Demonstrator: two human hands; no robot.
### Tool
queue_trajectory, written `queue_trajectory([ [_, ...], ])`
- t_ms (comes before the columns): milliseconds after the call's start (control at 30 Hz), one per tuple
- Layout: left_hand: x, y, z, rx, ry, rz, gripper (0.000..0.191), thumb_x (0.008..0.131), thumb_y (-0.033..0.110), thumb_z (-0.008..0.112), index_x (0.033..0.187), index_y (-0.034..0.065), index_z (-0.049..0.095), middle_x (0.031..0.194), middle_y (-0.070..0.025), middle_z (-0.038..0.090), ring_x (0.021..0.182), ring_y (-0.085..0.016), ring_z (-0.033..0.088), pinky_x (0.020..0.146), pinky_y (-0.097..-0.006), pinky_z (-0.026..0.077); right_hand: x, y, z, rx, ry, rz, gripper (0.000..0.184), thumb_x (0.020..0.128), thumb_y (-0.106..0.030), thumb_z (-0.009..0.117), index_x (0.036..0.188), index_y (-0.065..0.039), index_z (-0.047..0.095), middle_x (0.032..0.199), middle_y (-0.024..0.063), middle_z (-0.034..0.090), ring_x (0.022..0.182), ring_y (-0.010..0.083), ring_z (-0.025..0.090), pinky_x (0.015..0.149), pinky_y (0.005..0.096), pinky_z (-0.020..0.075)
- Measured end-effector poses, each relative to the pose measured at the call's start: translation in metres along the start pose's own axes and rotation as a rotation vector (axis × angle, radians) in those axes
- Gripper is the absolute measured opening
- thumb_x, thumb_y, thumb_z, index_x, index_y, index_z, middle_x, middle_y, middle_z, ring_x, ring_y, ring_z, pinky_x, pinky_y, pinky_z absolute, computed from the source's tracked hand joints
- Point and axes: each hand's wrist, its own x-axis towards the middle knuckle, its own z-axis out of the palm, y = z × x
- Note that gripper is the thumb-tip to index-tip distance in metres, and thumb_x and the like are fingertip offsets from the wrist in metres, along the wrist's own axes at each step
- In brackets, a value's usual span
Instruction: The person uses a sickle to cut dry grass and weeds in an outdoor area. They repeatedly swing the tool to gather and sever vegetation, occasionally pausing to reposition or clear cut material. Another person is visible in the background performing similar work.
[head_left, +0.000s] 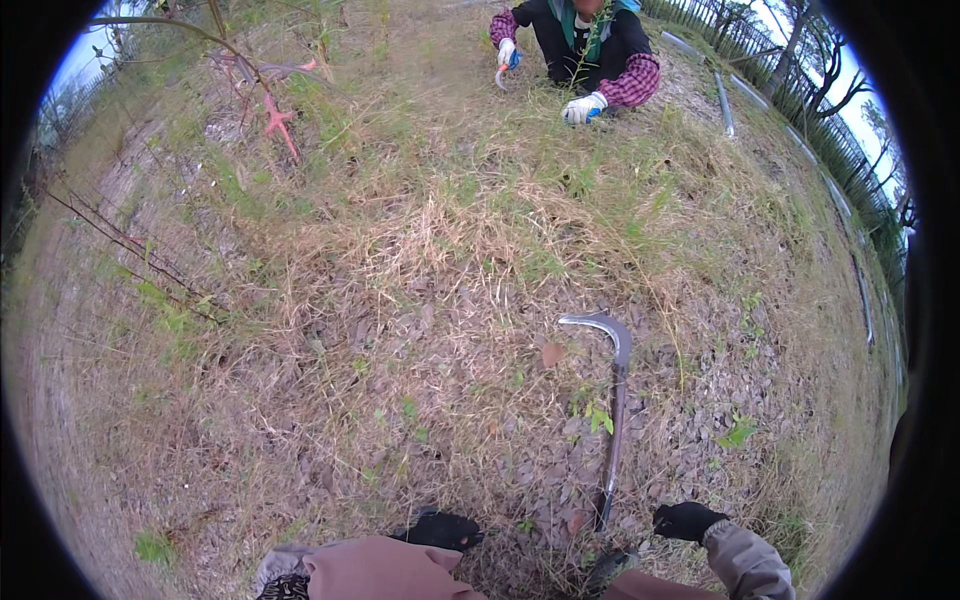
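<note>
A sickle (616, 397) with a curved metal blade and a long dark handle lies on dry grass and leaves before me, its blade pointing left. My right hand (686, 521), in a black glove, is right of the handle's lower end, apart from it; its fingers look curled, with nothing seen in them. Left of the handle, my left hand (442, 531), also black-gloved, is low beside my pink-brown trouser knee (382, 570). The knee hides part of that arm, and the fingers' pose is unclear.
Ahead crouches a co-worker (592, 52) in white-and-blue gloves, one hand holding a small orange-handled sickle (502, 76), the other low in the grass. A reddish-stemmed plant (277, 124) stands at upper left. Pale pipes (724, 105) and a fence run along the right.
</note>
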Motion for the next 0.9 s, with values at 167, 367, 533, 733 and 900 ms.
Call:
queue_trajectory([
  [167, 0.005, 0.008, -0.013, -0.018, -0.038, 0.007, 0.022, 0.095, 0.032, 0.071, 0.110, 0.0161, 0.074, 0.082, -0.0101, 0.070, 0.074, -0.033, 0.070, 0.066, -0.0435, 0.055, 0.003, -0.003, -0.001, -0.033, -0.039, 0.001, 0.041, 0.097, -0.052, 0.063, 0.120, -0.018, 0.063, 0.096, 0.0185, 0.073, 0.092, 0.0419, 0.071, 0.080, 0.0512, 0.0549],
  [367, 0.006, 0.015, -0.014, -0.032, -0.056, 0.014, 0.024, 0.096, 0.032, 0.071, 0.113, 0.0164, 0.073, 0.082, -0.0103, 0.070, 0.074, -0.033, 0.070, 0.066, -0.0434, 0.054, 0.000, -0.019, -0.009, -0.050, -0.024, 0.056, 0.042, 0.096, -0.053, 0.063, 0.117, -0.016, 0.064, 0.094, 0.0185, 0.074, 0.089, 0.0417, 0.071, 0.078, 0.0515, 0.0552],
  [533, 0.007, 0.019, -0.015, -0.044, -0.065, 0.015, 0.026, 0.096, 0.033, 0.070, 0.116, 0.0167, 0.072, 0.082, -0.0105, 0.070, 0.074, -0.033, 0.069, 0.066, -0.0433, 0.054, -0.006, -0.041, -0.027, -0.158, 0.037, 0.119, 0.047, 0.092, -0.053, 0.065, 0.112, -0.010, 0.065, 0.089, 0.0201, 0.074, 0.087, 0.0417, 0.072, 0.078, 0.0533, 0.0557],
  [733, 0.008, 0.019, -0.018, -0.054, -0.085, 0.013, 0.027, 0.096, 0.033, 0.070, 0.118, 0.0171, 0.071, 0.082, -0.0107, 0.070, 0.073, -0.033, 0.069, 0.065, -0.0432, 0.054, -0.005, -0.051, -0.035, -0.161, 0.077, 0.125, 0.045, 0.092, -0.054, 0.066, 0.109, -0.012, 0.065, 0.085, 0.0189, 0.074, 0.083, 0.0425, 0.072, 0.075, 0.0536, 0.0556],
  [900, 0.004, 0.017, -0.020, -0.067, -0.095, 0.006, 0.029, 0.097, 0.034, 0.069, 0.121, 0.0174, 0.070, 0.082, -0.0108, 0.070, 0.073, -0.034, 0.069, 0.065, -0.0431, 0.053, -0.004, -0.044, -0.023, -0.114, 0.067, 0.117, 0.045, 0.093, -0.054, 0.065, 0.111, -0.013, 0.064, 0.084, 0.0203, 0.073, 0.083, 0.0436, 0.071, 0.074, 0.0542, 0.0552],
])
